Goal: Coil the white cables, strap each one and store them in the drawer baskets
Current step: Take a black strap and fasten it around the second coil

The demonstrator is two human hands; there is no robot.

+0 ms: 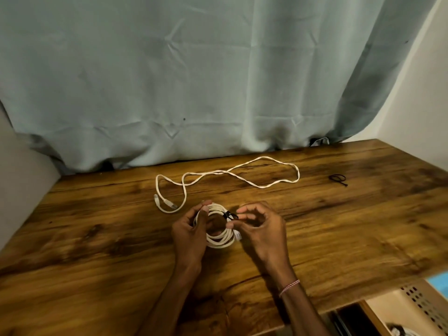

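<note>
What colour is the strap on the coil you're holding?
The strap is black, clearest in the head view against the white coil.

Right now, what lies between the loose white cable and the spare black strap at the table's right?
Nothing: in the head view, only bare wooden table separates the loose cable from the spare strap.

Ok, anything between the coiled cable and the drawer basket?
Nothing visible. Only bare wooden tabletop lies between the coiled white cable, gripped by the left hand with the right hand pinching its black strap, and the perforated beige basket at lower right.
</note>
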